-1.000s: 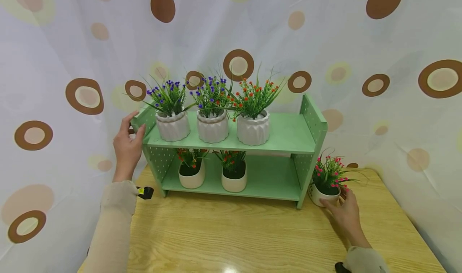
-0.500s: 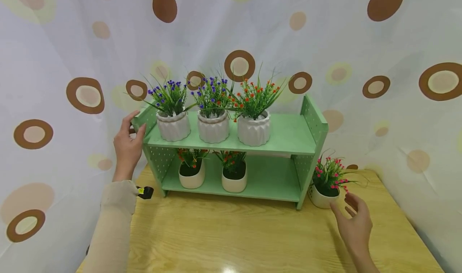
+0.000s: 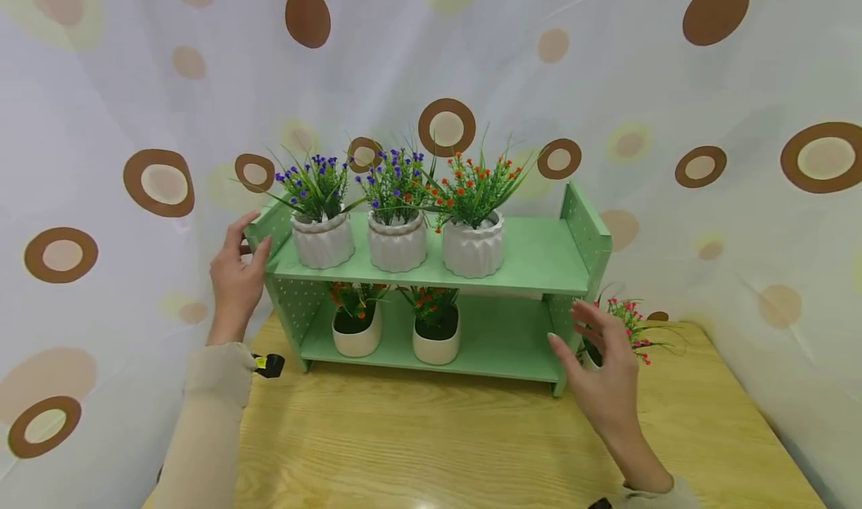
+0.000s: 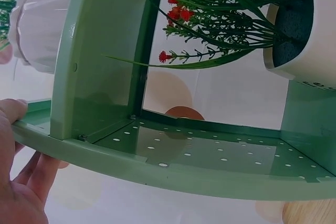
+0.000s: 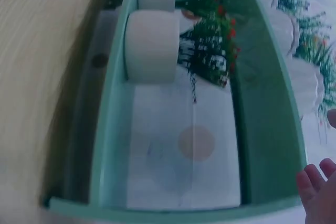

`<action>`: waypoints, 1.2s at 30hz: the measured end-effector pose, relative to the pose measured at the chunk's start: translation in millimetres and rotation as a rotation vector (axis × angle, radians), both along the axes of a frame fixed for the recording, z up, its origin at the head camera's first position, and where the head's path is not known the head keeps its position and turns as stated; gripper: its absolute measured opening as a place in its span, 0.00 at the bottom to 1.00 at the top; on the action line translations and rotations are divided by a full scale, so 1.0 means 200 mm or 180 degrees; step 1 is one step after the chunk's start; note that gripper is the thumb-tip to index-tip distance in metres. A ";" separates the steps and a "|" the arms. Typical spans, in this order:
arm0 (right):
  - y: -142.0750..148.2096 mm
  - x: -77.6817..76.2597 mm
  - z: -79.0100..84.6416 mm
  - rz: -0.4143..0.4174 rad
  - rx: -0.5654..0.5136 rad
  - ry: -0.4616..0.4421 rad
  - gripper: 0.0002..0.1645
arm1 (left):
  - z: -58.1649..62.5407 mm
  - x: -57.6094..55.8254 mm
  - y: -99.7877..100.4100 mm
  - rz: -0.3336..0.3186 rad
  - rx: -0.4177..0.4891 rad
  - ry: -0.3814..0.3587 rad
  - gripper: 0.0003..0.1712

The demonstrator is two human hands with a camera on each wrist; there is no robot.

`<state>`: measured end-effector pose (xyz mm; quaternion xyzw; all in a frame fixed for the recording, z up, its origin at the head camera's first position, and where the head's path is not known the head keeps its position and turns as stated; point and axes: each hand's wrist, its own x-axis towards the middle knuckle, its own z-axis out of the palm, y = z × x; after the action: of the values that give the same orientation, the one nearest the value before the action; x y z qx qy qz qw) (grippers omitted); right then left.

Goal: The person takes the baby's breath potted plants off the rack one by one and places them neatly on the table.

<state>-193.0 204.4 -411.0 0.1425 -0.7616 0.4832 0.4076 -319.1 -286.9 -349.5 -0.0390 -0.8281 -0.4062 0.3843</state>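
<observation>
A green two-tier shelf (image 3: 535, 254) stands on the wooden table. My left hand (image 3: 237, 288) grips the top of its left side panel; in the left wrist view the thumb and fingers (image 4: 43, 179) lie on opposite faces of that panel. My right hand (image 3: 609, 389), fingers spread and holding nothing, hovers in front of the right side panel (image 3: 586, 224). Behind it, partly hidden, is a potted plant with pink flowers (image 3: 626, 318), on the table right of the shelf. In the right wrist view the right hand's fingers (image 5: 313, 178) show near the shelf's end.
The top tier bears two white fluted pots with purple flowers (image 3: 322, 243) (image 3: 396, 247) and one with orange-red flowers (image 3: 473, 254). Two cream pots with red flowers (image 3: 355, 340) (image 3: 434, 346) stand below. A dotted curtain (image 3: 498, 67) hangs behind the table (image 3: 404, 442).
My right hand has let go of the pink-flowered pot, drawn back, then moved left and up to the shelf's right side. The left hand keeps its grip in place.
</observation>
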 end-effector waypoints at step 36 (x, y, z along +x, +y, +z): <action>-0.37 -0.52 0.43 0.0685 0.0225 -0.1435 0.55 | -0.01 -0.01 0.00 -0.0020 0.0061 0.0010 0.27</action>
<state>-296.9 130.5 -324.3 0.1256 -0.8302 0.5164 0.1683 -320.5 -287.1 -351.4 -0.0386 -0.8234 -0.4153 0.3848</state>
